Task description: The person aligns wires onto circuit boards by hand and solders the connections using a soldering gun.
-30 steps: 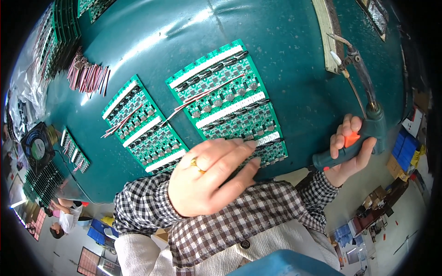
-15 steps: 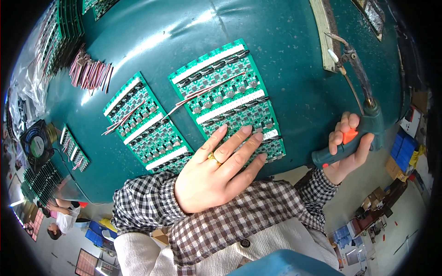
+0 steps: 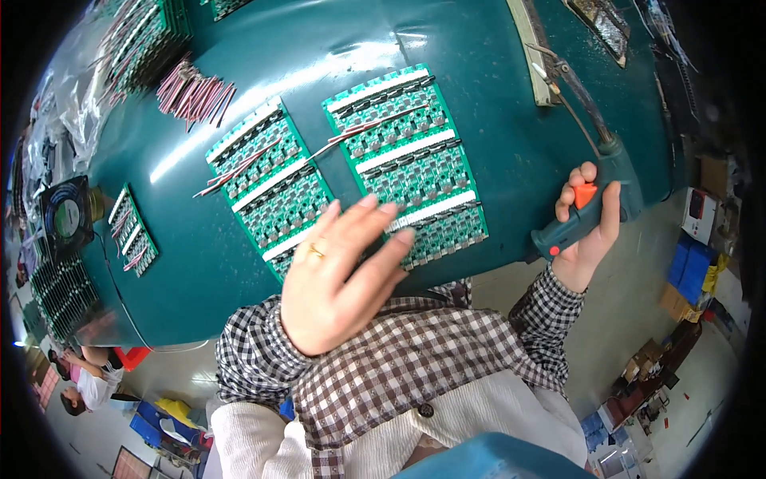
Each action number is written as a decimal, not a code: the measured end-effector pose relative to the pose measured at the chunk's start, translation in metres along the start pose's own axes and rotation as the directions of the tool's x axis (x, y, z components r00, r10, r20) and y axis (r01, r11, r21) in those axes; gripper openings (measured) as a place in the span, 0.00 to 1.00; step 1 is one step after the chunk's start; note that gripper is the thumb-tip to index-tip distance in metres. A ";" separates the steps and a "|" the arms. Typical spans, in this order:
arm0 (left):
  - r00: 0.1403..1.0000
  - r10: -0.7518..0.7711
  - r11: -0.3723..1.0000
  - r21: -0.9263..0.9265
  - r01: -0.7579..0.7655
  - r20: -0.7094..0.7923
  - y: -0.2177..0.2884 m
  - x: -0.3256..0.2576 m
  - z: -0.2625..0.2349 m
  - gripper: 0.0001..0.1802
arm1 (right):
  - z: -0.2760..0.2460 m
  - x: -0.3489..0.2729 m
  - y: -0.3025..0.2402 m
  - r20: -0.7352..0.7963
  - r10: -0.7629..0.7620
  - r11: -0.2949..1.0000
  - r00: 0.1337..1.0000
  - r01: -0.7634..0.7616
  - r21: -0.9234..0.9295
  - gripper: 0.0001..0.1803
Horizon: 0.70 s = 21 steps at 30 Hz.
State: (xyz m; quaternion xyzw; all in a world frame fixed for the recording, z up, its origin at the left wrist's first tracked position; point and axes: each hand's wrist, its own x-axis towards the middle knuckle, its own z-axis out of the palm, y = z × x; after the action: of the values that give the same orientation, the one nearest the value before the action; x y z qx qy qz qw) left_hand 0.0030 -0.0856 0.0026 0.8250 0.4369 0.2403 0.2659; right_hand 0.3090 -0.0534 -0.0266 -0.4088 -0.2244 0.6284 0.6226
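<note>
My right hand grips a green soldering gun by its handle, fingers near the orange trigger. Its metal tip points up and away, to the right of the circuit boards. My left hand is open with fingers spread, wearing a ring. It hovers over or lightly touches the near ends of two green circuit-board panels; contact cannot be made out. The right panel and the left panel each carry white strips, rows of parts and a few loose red, white and black wires lying across.
A bundle of short red and black wires lies at the far left beside stacked boards. A smaller board and a fan are at left. A wooden strip lies far right. A person is in the left background.
My left hand has drawn back leftward from the right panel, uncovering more of its near end. My right hand still holds the soldering gun. The whole view has shifted a little.
</note>
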 end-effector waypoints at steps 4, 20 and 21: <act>0.952 -0.141 0.987 -0.110 0.115 -0.272 -0.011 -0.025 0.004 0.21 | -0.003 0.009 0.003 -0.042 -0.007 0.999 0.999 0.005 -0.033 0.19; 0.118 -0.933 0.241 0.348 0.906 0.340 0.010 -0.360 0.107 0.15 | -0.011 0.016 0.011 0.002 -0.046 0.997 0.999 0.046 0.058 0.19; 0.115 -0.930 0.248 0.366 0.897 0.348 0.010 -0.359 0.105 0.15 | -0.011 0.015 0.011 0.002 -0.046 0.997 0.999 0.046 0.062 0.19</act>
State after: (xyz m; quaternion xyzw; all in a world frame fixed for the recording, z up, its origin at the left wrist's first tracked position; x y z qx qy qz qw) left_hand -0.1058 -0.4189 -0.1276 0.4187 0.7698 -0.2121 0.4326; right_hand 0.3128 -0.0425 -0.0451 -0.3828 -0.2152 0.6213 0.6489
